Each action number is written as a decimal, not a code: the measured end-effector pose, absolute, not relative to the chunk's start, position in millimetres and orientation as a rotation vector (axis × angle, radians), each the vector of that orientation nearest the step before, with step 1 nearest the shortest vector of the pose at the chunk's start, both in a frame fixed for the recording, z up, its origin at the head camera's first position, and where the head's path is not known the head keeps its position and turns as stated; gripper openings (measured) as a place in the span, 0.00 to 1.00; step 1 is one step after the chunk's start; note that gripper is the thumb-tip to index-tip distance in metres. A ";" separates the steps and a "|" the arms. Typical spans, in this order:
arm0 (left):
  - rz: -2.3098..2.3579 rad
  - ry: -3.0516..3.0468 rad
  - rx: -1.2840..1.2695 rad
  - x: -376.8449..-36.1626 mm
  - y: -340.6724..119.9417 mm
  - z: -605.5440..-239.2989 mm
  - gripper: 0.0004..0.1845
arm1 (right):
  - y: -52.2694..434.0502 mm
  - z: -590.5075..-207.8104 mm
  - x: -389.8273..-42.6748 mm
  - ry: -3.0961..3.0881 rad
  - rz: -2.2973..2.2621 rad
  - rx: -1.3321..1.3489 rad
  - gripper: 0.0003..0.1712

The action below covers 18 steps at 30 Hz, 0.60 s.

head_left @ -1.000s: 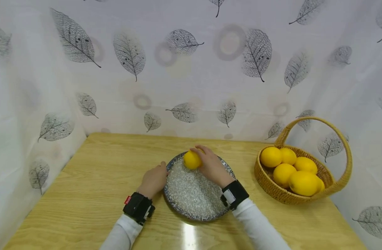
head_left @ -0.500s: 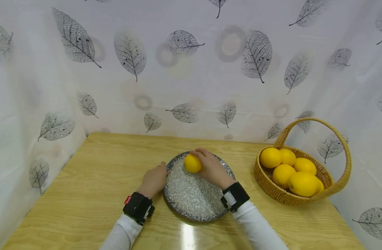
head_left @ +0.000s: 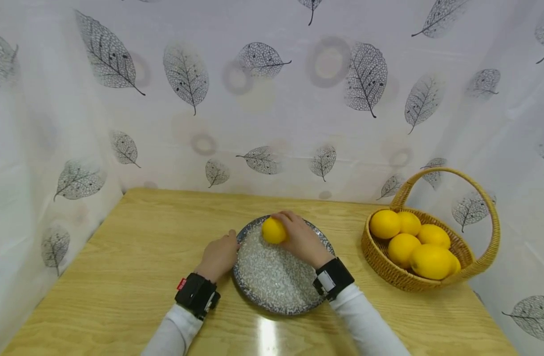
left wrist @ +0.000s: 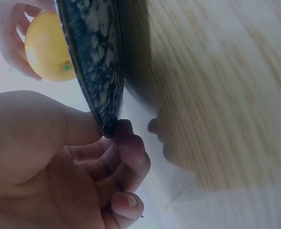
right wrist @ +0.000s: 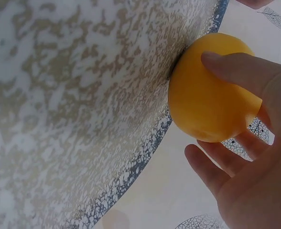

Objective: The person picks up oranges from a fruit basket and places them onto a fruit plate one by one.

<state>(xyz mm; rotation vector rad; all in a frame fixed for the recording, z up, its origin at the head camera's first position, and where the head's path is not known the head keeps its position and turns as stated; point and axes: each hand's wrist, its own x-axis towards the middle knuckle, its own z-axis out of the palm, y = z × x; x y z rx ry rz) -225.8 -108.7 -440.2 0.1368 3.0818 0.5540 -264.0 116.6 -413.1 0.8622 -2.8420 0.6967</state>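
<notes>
A round speckled plate [head_left: 276, 282] with a dark blue rim lies on the wooden table. My left hand [head_left: 219, 257] pinches its left rim; in the left wrist view the thumb [left wrist: 85, 126] is on the inner side and curled fingers [left wrist: 133, 150] are underneath. Toward the plate's far left part, my right hand [head_left: 305, 242] holds a yellow lemon [head_left: 273, 231]. From the right wrist, the lemon [right wrist: 212, 95] appears to touch the plate's surface, with the thumb [right wrist: 241, 69] across it and the other fingers partly hidden behind it.
To the right stands a wicker basket [head_left: 387, 272] with a tall arched handle [head_left: 494, 232], holding several lemons [head_left: 432, 261]. A white leaf-print curtain [head_left: 272, 123] hangs behind the table [head_left: 120, 277] and along both sides.
My right hand and the lemon have come slightly down and nearer over the plate since a second ago. The left hand, plate and basket look unmoved.
</notes>
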 end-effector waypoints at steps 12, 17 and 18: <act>0.560 3.061 0.128 -226.6 -108.3 -441.2 0.21 | 119.0 -412.2 -260.5 -2.871 0.701 0.849 0.45; 0.552 3.062 0.132 -226.0 -108.0 -438.8 0.20 | 119.8 -412.0 -260.4 -2.876 0.681 0.844 0.45; 0.552 3.063 0.131 -226.1 -108.1 -438.6 0.20 | 119.8 -411.6 -260.5 -2.881 0.671 0.843 0.46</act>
